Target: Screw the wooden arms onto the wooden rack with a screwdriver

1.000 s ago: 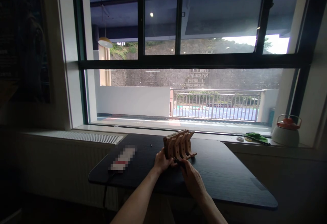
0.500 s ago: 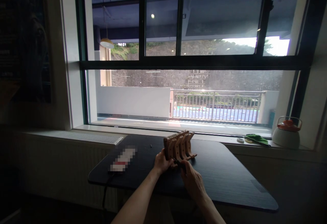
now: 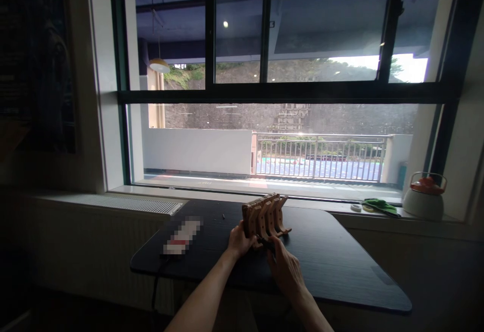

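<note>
A wooden rack (image 3: 267, 217) with several curved hooks stands tilted on the dark table (image 3: 333, 256). My left hand (image 3: 239, 241) is closed around its near left end. In my right hand (image 3: 284, 262) is a dark, slim hand tool (image 3: 266, 243), its front end pointing at the lower near part of the rack. The tool's exact kind cannot be made out, and my fingers cover most of it. Whether its tip touches the wood is hidden.
A blurred-out flat item (image 3: 183, 236) with a cable lies at the table's left. A small dark piece (image 3: 223, 216) lies behind it. On the windowsill stand a white kettle-like pot (image 3: 423, 201), a green glove-like cloth (image 3: 381, 207) and a white roll (image 3: 356, 208).
My right hand and the dark tool have shifted very slightly. My left hand and the wooden rack stay in place.
</note>
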`<state>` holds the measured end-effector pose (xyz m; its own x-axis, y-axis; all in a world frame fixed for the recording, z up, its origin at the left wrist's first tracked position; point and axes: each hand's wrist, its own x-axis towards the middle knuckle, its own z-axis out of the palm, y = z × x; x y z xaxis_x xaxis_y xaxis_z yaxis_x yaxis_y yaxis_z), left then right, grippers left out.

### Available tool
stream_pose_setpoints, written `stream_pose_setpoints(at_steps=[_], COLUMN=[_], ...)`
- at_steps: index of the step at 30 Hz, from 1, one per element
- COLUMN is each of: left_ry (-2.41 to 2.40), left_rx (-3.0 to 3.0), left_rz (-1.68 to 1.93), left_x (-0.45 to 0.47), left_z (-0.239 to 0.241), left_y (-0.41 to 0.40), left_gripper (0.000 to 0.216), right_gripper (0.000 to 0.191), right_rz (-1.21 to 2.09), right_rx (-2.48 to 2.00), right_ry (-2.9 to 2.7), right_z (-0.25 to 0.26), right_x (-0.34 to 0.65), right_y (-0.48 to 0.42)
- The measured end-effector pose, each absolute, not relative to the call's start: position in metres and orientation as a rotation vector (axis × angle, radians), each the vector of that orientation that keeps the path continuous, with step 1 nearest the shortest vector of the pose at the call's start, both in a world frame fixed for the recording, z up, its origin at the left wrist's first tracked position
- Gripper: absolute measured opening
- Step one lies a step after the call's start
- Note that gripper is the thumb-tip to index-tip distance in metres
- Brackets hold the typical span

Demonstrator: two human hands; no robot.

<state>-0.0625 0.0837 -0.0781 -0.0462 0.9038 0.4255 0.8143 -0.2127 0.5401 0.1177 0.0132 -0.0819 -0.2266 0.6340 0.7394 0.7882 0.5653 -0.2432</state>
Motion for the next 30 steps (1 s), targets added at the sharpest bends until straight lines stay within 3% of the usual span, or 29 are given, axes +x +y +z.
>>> stream_pose_setpoints(at_steps=[6, 16, 30], left_ry=[1.895, 1.903, 1.902], left_rx=[2.072, 2.044, 2.035], left_rz=[1.096, 1.089, 1.092], left_x=[-0.0624, -0.0607, -0.0613], left_z=[-0.0776, -0.0729, -0.0732], left_y=[0.0836, 0.0784, 0.0797], left_gripper=[0.045, 0.042, 0.041], right_gripper=[0.02, 0.029, 0.02], right_rz=[-0.224, -0.206, -0.182], right_rx=[-1.197, -1.191, -1.244], right_ry=[-1.939, -1.958, -1.926], right_z=[-0.082, -0.0767, -0.0768], right_x=[0.1174, 0.1174, 0.1167], right_y=[0.0136, 0.0067, 0.0082])
